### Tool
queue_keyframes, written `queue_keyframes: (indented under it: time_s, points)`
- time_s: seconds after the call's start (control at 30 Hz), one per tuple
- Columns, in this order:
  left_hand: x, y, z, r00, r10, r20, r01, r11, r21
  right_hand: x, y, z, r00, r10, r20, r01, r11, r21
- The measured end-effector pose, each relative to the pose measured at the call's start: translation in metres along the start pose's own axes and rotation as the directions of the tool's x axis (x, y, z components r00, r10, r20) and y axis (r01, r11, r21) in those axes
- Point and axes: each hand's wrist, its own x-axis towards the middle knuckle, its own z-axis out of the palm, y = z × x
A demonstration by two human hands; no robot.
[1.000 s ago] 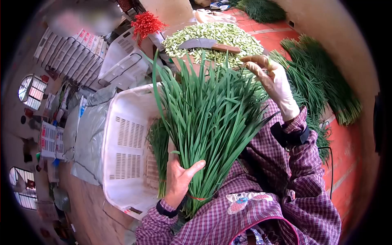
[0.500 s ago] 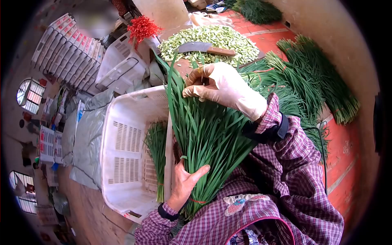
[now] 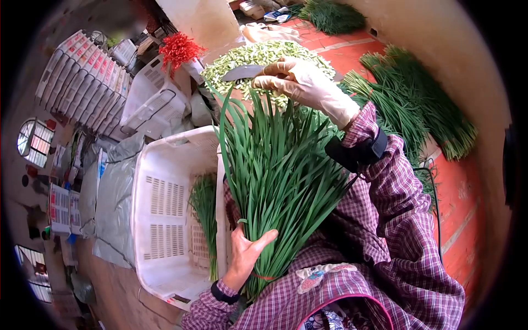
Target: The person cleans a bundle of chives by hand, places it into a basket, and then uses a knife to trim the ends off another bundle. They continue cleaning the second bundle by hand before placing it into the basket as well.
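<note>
My left hand (image 3: 248,254), bare, is wrapped round the lower part of a large bunch of green leafy stalks (image 3: 280,176), just above a red band. The leaves fan out upward and to the right. My right hand (image 3: 300,85), in a pale glove, is above the leaf tips with its thumb and fingers curled toward each other; whether anything is between them is too small to tell. Behind it lies a knife (image 3: 242,72), its handle hidden by the glove, on a heap of chopped pale green pieces (image 3: 275,53).
Left of the bunch stands a white basket (image 3: 142,220) with a smaller green bundle (image 3: 204,209) inside. More green bundles (image 3: 407,104) lie on the red floor at right. Stacked white crates (image 3: 82,82) and a red bundle (image 3: 180,50) are at upper left.
My right hand has moved up, away from the leaves and in front of the knife handle. The leaf tips stand freer and more spread. My left hand keeps its hold. The view has shifted slightly.
</note>
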Motion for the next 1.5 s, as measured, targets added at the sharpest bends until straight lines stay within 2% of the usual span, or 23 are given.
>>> queue_keyframes:
  time_s: [0.07, 0.13, 0.2, 0.27, 0.3, 0.33, 0.4, 0.47, 0.53, 0.57, 0.6, 0.67, 0.73, 0.8, 0.87, 1.0, 1.03, 1.07, 1.2, 1.27, 1.33, 1.43, 1.5]
  points:
    - [0.0, 0.001, 0.002, 1.0, 0.01, -0.005, -0.01, 1.0, -0.009, -0.001, 0.001, 0.001, 0.986, 0.123, 0.114, -0.111, 0.988, -0.108]
    - [0.0, 0.0, 0.003, 1.0, 0.018, -0.014, -0.018, 1.0, -0.017, 0.0, 0.003, 0.01, 0.964, 0.213, 0.161, -0.214, 0.977, -0.008]
    - [0.0, -0.002, 0.003, 1.0, 0.01, -0.027, -0.011, 1.0, -0.02, 0.0, 0.008, 0.021, 0.975, 0.183, 0.123, -0.187, 0.982, 0.024]
    - [0.001, -0.004, 0.002, 1.0, 0.015, -0.027, -0.016, 1.0, -0.009, -0.006, 0.002, 0.029, 0.979, 0.201, -0.021, -0.198, 0.976, 0.096]
    - [0.001, -0.004, 0.001, 1.0, 0.021, -0.023, -0.02, 1.0, 0.001, -0.007, 0.004, 0.03, 0.988, 0.005, -0.153, -0.029, 0.988, -0.155]
    - [0.001, -0.002, 0.002, 1.0, 0.015, -0.021, -0.015, 1.0, 0.003, -0.003, 0.011, 0.028, 0.988, 0.011, -0.153, -0.034, 0.988, -0.152]
    - [0.001, -0.002, 0.002, 1.0, -0.001, -0.014, 0.001, 1.0, 0.009, 0.011, 0.027, 0.022, 0.893, 0.06, -0.446, -0.069, 0.998, -0.004]
    - [0.002, -0.002, 0.003, 1.0, 0.003, -0.017, -0.003, 1.0, -0.011, 0.015, 0.012, 0.0, 0.845, 0.085, -0.527, 0.012, 0.984, 0.177]
    - [0.001, -0.004, 0.002, 1.0, 0.005, -0.024, -0.006, 0.999, -0.035, 0.011, 0.019, -0.022, 0.929, -0.183, -0.321, 0.131, 0.975, -0.178]
    - [0.002, -0.006, 0.001, 1.0, -0.003, -0.018, 0.002, 1.0, -0.019, 0.006, 0.02, -0.024, 0.933, -0.174, -0.316, 0.09, 0.961, -0.262]
    - [0.003, -0.006, 0.0, 1.0, -0.011, -0.014, 0.011, 1.0, -0.004, -0.009, -0.003, -0.022, 0.954, -0.017, -0.299, -0.029, 0.989, -0.147]
    - [0.004, -0.004, 0.002, 1.0, -0.009, -0.019, 0.008, 1.0, -0.029, -0.028, -0.017, -0.017, 0.979, 0.108, -0.175, -0.097, 0.993, 0.07]
    - [0.005, -0.003, 0.002, 1.0, -0.007, -0.02, 0.006, 0.999, -0.05, -0.043, -0.025, -0.002, 0.989, 0.123, -0.08, -0.099, 0.961, 0.257]
    - [0.006, -0.005, 0.002, 1.0, -0.007, -0.006, 0.007, 0.999, -0.038, -0.058, -0.035, 0.004, 0.972, 0.192, 0.133, -0.225, 0.921, 0.317]
    - [0.007, -0.008, 0.001, 1.0, -0.003, -0.002, 0.003, 1.0, -0.023, -0.067, -0.042, 0.009, 0.954, 0.181, 0.239, -0.266, 0.879, 0.395]
    - [0.006, -0.007, 0.002, 1.0, 0.01, -0.002, -0.01, 0.999, -0.036, -0.074, -0.041, 0.026, 0.939, 0.215, 0.268, -0.273, 0.941, 0.202]
    - [0.006, -0.005, 0.002, 1.0, 0.009, -0.003, -0.009, 0.999, -0.036, -0.078, -0.035, 0.036, 0.962, 0.155, 0.225, -0.231, 0.902, 0.365]
    - [0.006, -0.005, 0.002, 1.0, 0.006, -0.001, -0.006, 1.0, -0.02, -0.08, -0.033, 0.042, 0.968, 0.142, 0.208, -0.216, 0.895, 0.391]
    - [0.006, -0.007, 0.002, 1.0, 0.012, -0.015, -0.012, 1.0, -0.012, -0.082, -0.032, 0.066, 0.981, 0.163, 0.102, -0.189, 0.924, 0.333]
    - [0.007, -0.004, 0.003, 1.0, 0.012, -0.012, -0.012, 1.0, -0.017, -0.083, -0.032, 0.075, 0.991, 0.031, -0.129, -0.027, 0.999, 0.035]
    - [0.008, -0.003, 0.004, 1.0, 0.011, -0.005, -0.012, 1.0, -0.025, -0.083, -0.027, 0.084, 0.977, 0.003, -0.214, 0.003, 1.0, 0.029]
    - [0.009, -0.009, 0.001, 1.0, -0.029, -0.001, 0.029, 0.997, -0.076, -0.07, -0.009, 0.072, 0.867, -0.239, -0.438, 0.114, 0.949, -0.293]
    - [0.006, -0.005, 0.003, 0.999, -0.037, -0.006, 0.036, 0.993, -0.114, -0.056, 0.005, 0.032, 0.786, -0.016, -0.618, -0.02, 0.999, -0.05]
